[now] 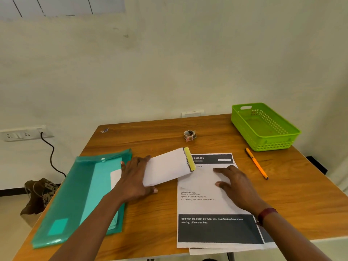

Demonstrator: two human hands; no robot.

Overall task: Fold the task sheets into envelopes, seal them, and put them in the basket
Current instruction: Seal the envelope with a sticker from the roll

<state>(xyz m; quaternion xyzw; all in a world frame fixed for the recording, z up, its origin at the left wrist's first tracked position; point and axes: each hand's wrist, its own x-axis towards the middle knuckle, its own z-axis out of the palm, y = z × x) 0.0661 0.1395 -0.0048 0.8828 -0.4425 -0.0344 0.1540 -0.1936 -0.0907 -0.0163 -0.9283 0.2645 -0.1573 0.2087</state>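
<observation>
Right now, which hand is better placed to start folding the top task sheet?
Right. The right hand lies flat on the task sheet; the left hand is occupied gripping the white envelope.

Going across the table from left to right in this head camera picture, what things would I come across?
Teal folder → left hand → white envelope → task sheet → green basket.

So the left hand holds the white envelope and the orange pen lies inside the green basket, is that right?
No: the head view shows the orange pen on the table beside the green basket; the left hand does hold the white envelope.
</observation>
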